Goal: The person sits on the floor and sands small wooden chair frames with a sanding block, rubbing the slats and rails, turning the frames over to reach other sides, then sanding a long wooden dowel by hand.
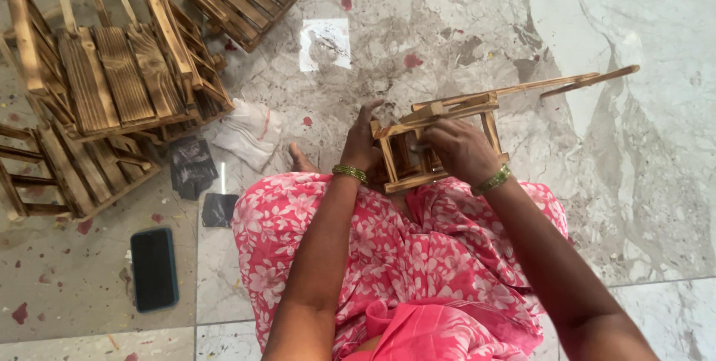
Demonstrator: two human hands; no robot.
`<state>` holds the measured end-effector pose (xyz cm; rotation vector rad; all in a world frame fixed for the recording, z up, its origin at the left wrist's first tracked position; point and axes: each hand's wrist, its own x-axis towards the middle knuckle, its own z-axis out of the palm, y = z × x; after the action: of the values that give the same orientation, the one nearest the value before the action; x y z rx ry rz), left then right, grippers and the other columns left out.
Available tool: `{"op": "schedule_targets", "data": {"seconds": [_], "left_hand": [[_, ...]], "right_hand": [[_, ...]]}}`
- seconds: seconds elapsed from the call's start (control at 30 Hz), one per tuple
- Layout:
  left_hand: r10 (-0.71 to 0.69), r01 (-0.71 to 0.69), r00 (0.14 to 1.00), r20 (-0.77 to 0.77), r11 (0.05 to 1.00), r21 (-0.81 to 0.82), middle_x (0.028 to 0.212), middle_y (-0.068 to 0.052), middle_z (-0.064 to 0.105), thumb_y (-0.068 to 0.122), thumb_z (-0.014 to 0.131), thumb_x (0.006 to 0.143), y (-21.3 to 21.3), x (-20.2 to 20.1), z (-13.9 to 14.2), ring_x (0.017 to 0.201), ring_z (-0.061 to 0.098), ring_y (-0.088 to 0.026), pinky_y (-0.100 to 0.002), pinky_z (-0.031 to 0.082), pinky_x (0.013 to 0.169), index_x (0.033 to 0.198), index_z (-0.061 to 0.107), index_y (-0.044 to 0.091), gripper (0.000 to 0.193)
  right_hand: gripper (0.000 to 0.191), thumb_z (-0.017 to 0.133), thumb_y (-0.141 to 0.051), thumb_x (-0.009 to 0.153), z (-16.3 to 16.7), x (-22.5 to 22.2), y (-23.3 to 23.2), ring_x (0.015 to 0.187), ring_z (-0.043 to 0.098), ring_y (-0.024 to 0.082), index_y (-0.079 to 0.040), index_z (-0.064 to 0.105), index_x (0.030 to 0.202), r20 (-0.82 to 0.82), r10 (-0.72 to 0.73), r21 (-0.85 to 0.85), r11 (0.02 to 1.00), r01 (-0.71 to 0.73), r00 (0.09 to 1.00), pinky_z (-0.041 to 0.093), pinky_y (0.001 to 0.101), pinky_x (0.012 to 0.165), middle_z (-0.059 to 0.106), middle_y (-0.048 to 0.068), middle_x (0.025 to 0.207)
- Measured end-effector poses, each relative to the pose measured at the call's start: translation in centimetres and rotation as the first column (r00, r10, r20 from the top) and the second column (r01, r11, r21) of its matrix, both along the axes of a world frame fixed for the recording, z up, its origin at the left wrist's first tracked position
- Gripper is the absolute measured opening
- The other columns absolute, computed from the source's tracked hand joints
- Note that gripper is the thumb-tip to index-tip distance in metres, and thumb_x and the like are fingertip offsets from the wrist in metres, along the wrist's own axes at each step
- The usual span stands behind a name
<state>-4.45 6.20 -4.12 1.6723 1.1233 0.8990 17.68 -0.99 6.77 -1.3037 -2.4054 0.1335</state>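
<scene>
On the lap, head view: both hands are working a small wooden frame piece

Left hand [363,145] is bracing the near end of the small wooden frame [418,148], fingers pressed around its corner post; right hand [459,148] is closing over the frame's middle, fingers curled inward, though what is lying under them cannot be told. Frame is resting on the pink floral cloth [403,249] at the knees, its two thin slats [567,81] projecting right over the marble floor [634,182]. Judgement: bracing hand should be keeping the piece square and steady while the other is working. Wood is looking scorched-brown, grained, square-cut. Finished slatted crates [112,85] are stacking at upper left; white folded cloth [250,131], dark abrasive sheets [192,167] and a black phone [154,268] are lying beside them
</scene>
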Motion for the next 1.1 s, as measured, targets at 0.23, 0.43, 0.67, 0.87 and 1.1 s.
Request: {"op": "schedule_targets", "data": {"seconds": [0.23, 0.43, 0.67, 0.87, 1.1], "left_hand": [[0.012, -0.012, 1.000, -0.005, 0.999, 0.037, 0.104, -0.012, 0.064, -0.017, 0.071, 0.063, -0.1, 0.0, 0.0, 0.093, 0.070, -0.033, -0.041, 0.057, 0.074, 0.144, 0.044, 0.023, 0.095], [0.001, -0.001, 1.000, -0.009, 1.000, 0.025, 0.101, -0.013, 0.066, -0.013, 0.073, 0.070, 0.0, -0.1, 0.1, 0.092, 0.071, -0.034, -0.041, 0.057, 0.075, 0.144, 0.045, 0.023, 0.087], [0.014, -0.015, 1.000, 0.008, 0.997, 0.080, 0.103, -0.013, 0.066, -0.012, 0.075, 0.068, -0.1, 0.0, 0.1, 0.095, 0.070, -0.036, -0.042, 0.056, 0.074, 0.142, 0.045, 0.022, 0.087], [0.005, -0.005, 1.000, 0.000, 0.998, 0.066, 0.103, -0.012, 0.065, -0.009, 0.078, 0.072, -0.1, -0.2, 0.4, 0.094, 0.071, -0.034, -0.042, 0.058, 0.075, 0.143, 0.045, 0.023, 0.085], [0.014, -0.011, 0.999, -0.035, 0.998, 0.067, 0.102, -0.013, 0.063, -0.016, 0.070, 0.063, -0.3, -0.2, 0.2, 0.092, 0.070, -0.036, -0.043, 0.057, 0.072, 0.143, 0.045, 0.023, 0.093]], "right_hand": [[0.009, 0.067, -0.011, 0.101, 0.0, -0.3, -1.1, 0.077, 0.066, 0.013, -0.016, 0.074, 0.098, 0.045, 0.078, -0.171, 0.983, -0.069, 0.996, 0.057, 0.0275, 0.067, 0.071, -0.001, 0.088], [0.009, 0.071, -0.016, 0.091, 0.2, -0.2, 0.9, 0.087, 0.068, 0.019, -0.010, 0.071, 0.098, -0.009, -0.047, 0.045, 0.998, 0.048, 0.999, 0.055, 0.0352, 0.080, 0.070, 0.002, 0.092], [0.007, 0.070, -0.020, 0.092, 0.8, -0.4, -2.1, 0.082, 0.069, 0.017, -0.016, 0.073, 0.096, 0.067, 0.067, -0.105, 0.993, -0.060, 0.995, 0.055, 0.0354, 0.075, 0.072, -0.001, 0.087], [0.008, 0.068, -0.016, 0.093, 0.8, 0.6, 0.7, 0.093, 0.068, 0.022, -0.014, 0.071, 0.100, -0.043, -0.061, 0.026, 0.998, 0.062, 0.997, 0.055, 0.0365, 0.081, 0.073, 0.003, 0.098], [0.004, 0.070, -0.020, 0.094, 0.7, 0.5, -2.5, 0.081, 0.069, 0.014, -0.019, 0.074, 0.096, 0.115, 0.040, -0.121, 0.992, -0.026, 0.993, 0.054, 0.0336, 0.079, 0.074, -0.003, 0.085]]}}
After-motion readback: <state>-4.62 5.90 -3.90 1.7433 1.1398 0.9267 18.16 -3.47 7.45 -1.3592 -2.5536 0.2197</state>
